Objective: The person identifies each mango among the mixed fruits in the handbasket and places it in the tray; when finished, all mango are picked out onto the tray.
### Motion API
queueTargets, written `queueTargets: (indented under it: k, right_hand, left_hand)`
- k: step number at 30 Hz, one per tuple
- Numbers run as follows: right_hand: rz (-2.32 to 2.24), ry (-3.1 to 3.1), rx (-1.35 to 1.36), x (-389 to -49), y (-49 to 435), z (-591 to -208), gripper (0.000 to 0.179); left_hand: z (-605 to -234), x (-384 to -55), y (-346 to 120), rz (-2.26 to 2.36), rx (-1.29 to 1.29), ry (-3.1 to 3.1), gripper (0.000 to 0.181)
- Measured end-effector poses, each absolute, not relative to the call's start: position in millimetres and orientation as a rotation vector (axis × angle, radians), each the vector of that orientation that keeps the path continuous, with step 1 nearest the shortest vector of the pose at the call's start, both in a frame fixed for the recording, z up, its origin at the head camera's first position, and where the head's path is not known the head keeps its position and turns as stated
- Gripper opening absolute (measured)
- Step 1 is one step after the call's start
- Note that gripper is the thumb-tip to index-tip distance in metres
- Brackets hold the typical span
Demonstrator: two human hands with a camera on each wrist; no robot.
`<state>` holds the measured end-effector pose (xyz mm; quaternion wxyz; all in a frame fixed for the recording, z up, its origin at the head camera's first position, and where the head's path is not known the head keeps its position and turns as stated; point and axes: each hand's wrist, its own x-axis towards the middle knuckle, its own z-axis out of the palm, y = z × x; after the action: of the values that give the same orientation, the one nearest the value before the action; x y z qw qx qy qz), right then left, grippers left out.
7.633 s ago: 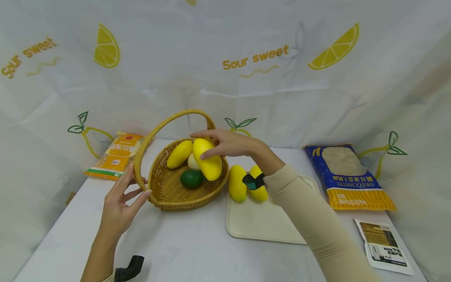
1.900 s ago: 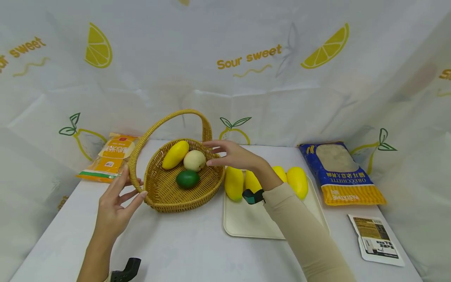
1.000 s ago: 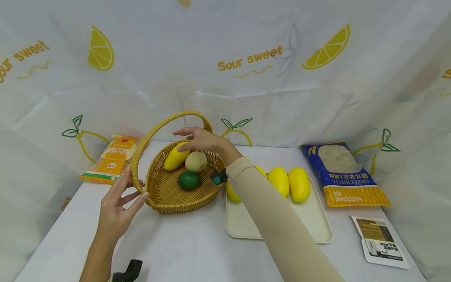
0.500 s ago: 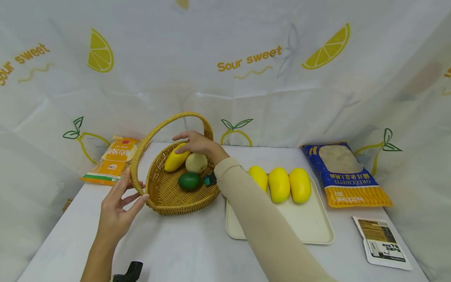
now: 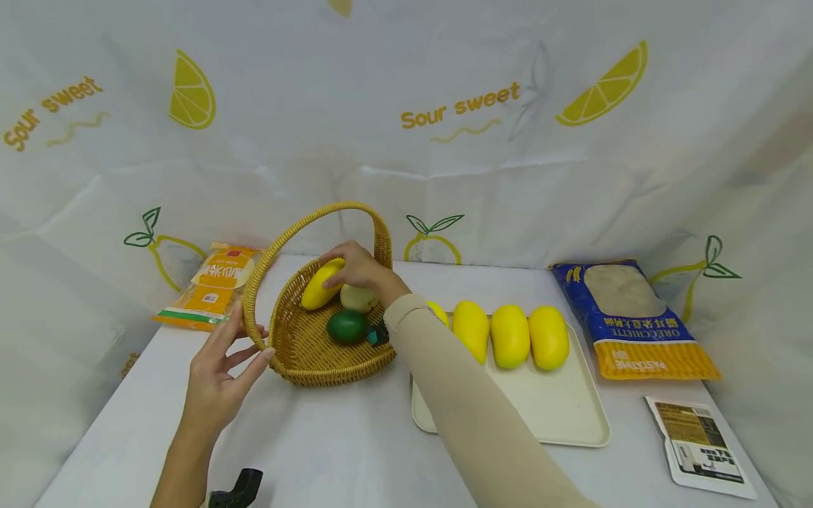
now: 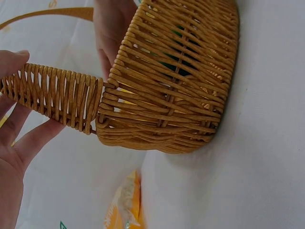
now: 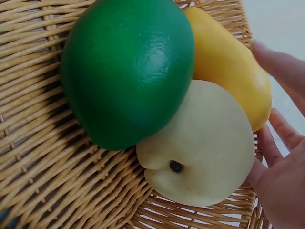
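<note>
My left hand (image 5: 219,374) pinches the base of the tall handle of a wicker basket (image 5: 330,377), thumb on one side and fingers on the other. The left wrist view shows these fingers (image 6: 40,136) against the woven handle. Inside the basket lie a yellow mango (image 5: 320,288), a pale round pear (image 7: 200,148) with a dark stem spot, and a glossy dark green oval fruit (image 5: 346,327). Reaching under the handle, my right hand (image 5: 356,267) grips the mango's far end between thumb and fingers. Part of the pear is hidden behind this hand.
Right of the basket, a cream tray (image 5: 559,423) bears several yellow mangoes (image 5: 510,337), partly behind my right sleeve. An orange food bag (image 5: 212,286) lies behind my left hand. A blue pasta bag (image 5: 629,317) and a small white pouch (image 5: 699,448) lie at the right.
My right hand, which earlier held another mango over the basket, came back empty from the tray side, reached over the remaining mango and now grips it. My left hand stays on the handle.
</note>
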<state>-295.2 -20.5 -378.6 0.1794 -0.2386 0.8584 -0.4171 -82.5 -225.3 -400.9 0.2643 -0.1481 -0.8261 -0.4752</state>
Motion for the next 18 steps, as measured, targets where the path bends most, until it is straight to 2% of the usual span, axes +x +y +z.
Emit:
queueTargets:
  k: [18]
  right_hand:
    - [-0.755, 2.503, -0.776, -291, -32, -375, 0.040]
  left_hand:
    - [-402, -84, -226, -1.302, -0.442, -2.206, 0.099]
